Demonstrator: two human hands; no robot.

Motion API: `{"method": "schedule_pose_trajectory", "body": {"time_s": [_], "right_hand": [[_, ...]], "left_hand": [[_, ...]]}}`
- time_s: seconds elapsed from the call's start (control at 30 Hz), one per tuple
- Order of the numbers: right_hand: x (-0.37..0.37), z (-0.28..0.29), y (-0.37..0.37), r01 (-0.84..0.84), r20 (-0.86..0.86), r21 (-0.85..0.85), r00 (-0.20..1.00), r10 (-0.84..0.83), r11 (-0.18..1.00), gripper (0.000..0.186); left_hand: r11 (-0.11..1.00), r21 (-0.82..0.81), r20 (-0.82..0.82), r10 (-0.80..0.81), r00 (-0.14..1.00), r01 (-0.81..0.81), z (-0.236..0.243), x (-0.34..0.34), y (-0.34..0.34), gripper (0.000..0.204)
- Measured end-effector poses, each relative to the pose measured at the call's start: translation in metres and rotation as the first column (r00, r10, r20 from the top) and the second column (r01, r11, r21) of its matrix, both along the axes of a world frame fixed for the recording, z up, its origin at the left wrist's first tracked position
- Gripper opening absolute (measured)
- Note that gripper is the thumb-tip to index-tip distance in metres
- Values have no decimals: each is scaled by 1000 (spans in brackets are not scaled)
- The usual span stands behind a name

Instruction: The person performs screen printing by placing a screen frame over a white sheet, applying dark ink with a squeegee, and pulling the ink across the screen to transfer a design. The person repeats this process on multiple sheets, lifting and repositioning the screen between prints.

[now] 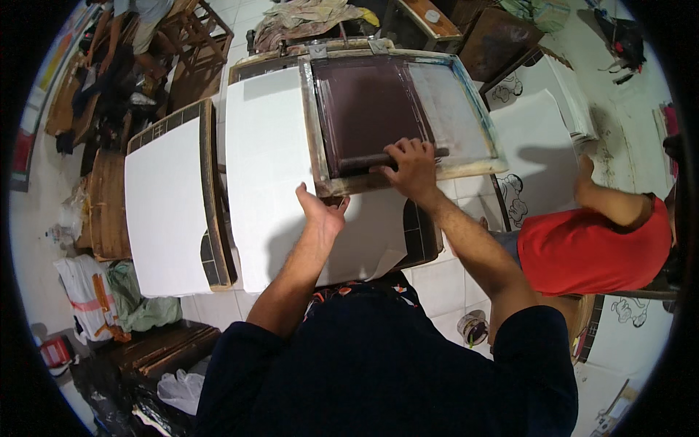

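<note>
A wooden-framed printing screen [466, 172] lies over white sheets on a board in front of me. Its mesh has a dark maroon middle area [368, 102] and a pale area at the right. My right hand [413, 166] is closed over a dark squeegee [440, 152] near the screen's near edge. My left hand [322, 213] is palm up just beside the frame's near left corner, thumb spread away from the fingers. Its fingertips are partly hidden at the frame's edge. Under the left forearm lies a white sheet [255, 160], its near right corner curled.
Another board with a white sheet [167, 211] stands at the left. At the right, a person in a red shirt [593, 244] is beside sheets with black line drawings [535, 138]. A small tub [473, 328] rests on the tiled floor. Crumpled cloths [302, 22] lie beyond the screen.
</note>
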State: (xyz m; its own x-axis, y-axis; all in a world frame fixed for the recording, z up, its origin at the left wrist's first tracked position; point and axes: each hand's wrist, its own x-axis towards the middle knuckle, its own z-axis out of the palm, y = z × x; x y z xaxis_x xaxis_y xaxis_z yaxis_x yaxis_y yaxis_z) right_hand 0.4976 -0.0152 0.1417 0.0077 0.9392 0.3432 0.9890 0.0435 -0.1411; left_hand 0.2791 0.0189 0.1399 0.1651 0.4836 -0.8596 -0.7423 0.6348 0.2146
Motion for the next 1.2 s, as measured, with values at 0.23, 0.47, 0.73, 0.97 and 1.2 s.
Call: {"method": "schedule_pose_trajectory", "body": {"time_s": [0.23, 0.47, 0.73, 0.97, 1.2], "right_hand": [[12, -69, 27, -62, -69, -247, 997, 46, 967, 36], [16, -53, 40, -121, -37, -399, 993, 116, 909, 41], [32, -78, 94, -182, -25, -116, 983, 181, 976, 38], [81, -91, 296, -154, 36, 29, 988, 153, 988, 32], [60, -104, 255, -75, 55, 132, 996, 68, 988, 34]], "left_hand": [[870, 185, -785, -149, 601, 456, -122, -29, -31, 49], [152, -65, -900, 418, -124, 986, -145, -48, -20, 115], [182, -84, -914, 379, -149, 980, -152, -43, -23, 120], [181, -141, -916, 350, -198, 973, -147, -42, -22, 124], [181, -174, -919, 323, -226, 968, -150, -43, -25, 128]]}}
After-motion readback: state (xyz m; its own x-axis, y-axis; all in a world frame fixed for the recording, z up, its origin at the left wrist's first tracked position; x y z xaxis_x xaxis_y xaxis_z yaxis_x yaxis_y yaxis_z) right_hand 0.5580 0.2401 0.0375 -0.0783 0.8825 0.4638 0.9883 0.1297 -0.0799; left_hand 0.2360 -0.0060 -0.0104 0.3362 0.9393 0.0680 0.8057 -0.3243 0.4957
